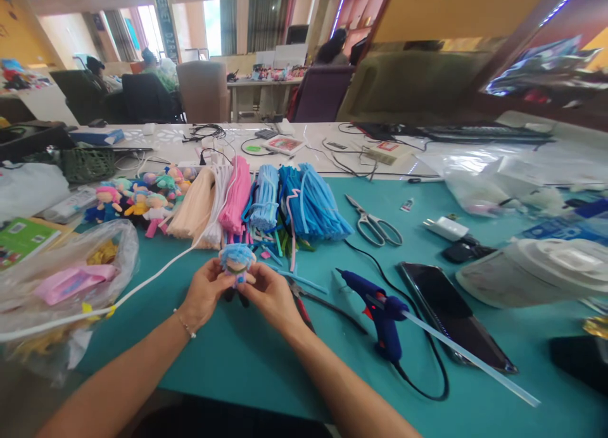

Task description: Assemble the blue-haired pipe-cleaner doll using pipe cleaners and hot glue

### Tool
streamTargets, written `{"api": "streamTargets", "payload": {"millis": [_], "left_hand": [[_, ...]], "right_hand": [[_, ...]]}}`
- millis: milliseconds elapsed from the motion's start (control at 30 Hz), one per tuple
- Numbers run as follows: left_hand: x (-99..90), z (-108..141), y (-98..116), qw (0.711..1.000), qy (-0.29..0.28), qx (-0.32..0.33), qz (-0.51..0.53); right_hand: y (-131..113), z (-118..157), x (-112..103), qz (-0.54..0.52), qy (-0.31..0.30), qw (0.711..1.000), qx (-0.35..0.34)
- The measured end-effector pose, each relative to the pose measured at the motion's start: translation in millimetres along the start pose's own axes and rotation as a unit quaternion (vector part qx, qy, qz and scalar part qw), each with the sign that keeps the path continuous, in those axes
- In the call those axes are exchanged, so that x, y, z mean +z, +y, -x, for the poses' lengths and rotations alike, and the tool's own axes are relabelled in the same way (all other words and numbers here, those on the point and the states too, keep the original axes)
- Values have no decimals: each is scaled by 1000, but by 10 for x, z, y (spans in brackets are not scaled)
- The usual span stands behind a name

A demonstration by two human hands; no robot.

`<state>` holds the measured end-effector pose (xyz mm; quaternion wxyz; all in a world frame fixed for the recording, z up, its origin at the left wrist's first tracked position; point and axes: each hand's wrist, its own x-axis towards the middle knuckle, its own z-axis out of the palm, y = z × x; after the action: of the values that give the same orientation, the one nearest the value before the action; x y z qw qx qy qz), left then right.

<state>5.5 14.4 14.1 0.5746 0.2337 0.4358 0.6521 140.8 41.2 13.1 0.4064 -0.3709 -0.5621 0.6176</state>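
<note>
A small doll [237, 259] with light-blue fuzzy hair is held upright between my two hands over the green mat [209, 362]. My left hand [208, 291] grips its left side, thumb on the front of the body. My right hand [270, 294] pinches the other side the same way. Just beyond the doll lie bundles of pipe cleaners: peach [194, 200], pink [236, 197], light blue [264, 200] and brighter blue [317, 204]. Pliers with red handles [304, 312] lie partly hidden by my right forearm.
A blue glue gun [380, 311] with a long glue stick lies right, near a phone [451, 314], scissors [373, 223] and a white lidded tub [532, 270]. Finished dolls [137, 200] cluster at the back left above a plastic bag [118, 261]. A white cable [161, 270] crosses the left.
</note>
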Motion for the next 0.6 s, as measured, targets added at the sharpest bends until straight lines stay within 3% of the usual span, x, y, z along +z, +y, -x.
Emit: {"api": "streamTargets", "payload": {"millis": [600], "left_hand": [[15, -3, -8, 1000, -3, 5, 17]], "right_hand": [[-16, 8, 4, 13, 18, 999, -38]]}}
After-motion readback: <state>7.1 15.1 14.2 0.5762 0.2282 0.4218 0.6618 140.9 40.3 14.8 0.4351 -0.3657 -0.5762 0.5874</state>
